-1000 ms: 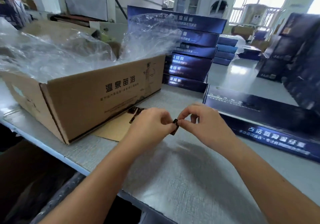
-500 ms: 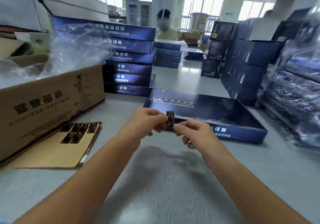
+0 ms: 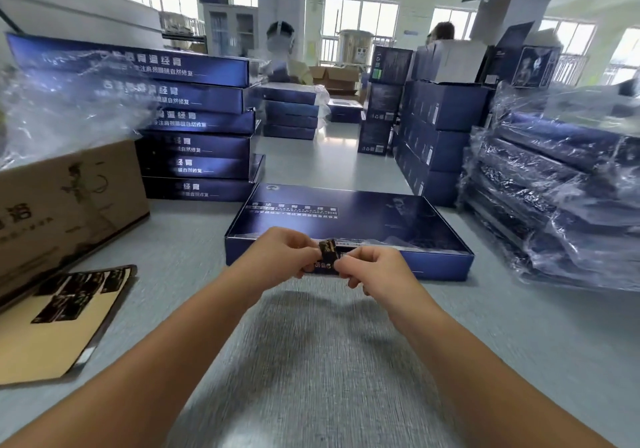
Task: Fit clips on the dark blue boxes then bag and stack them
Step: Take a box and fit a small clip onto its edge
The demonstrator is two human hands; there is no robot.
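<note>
The small dark clip [image 3: 328, 251] is partly hidden by the pinching fingertips of the left hand [image 3: 282, 253] and right hand [image 3: 372, 269]. The brown carton [image 3: 65, 205] is cut off at the left edge, and its print is blurred.

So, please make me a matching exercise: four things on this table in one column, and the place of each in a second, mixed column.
Things:
1. clip
2. flat blue box
3. cardboard carton
4. wrapped boxes

Places:
A. far left
B. stacked at the right
C. pinched between the left hand and the right hand
D. lying just behind the hands

Pairs: 1-C, 2-D, 3-A, 4-B
</note>
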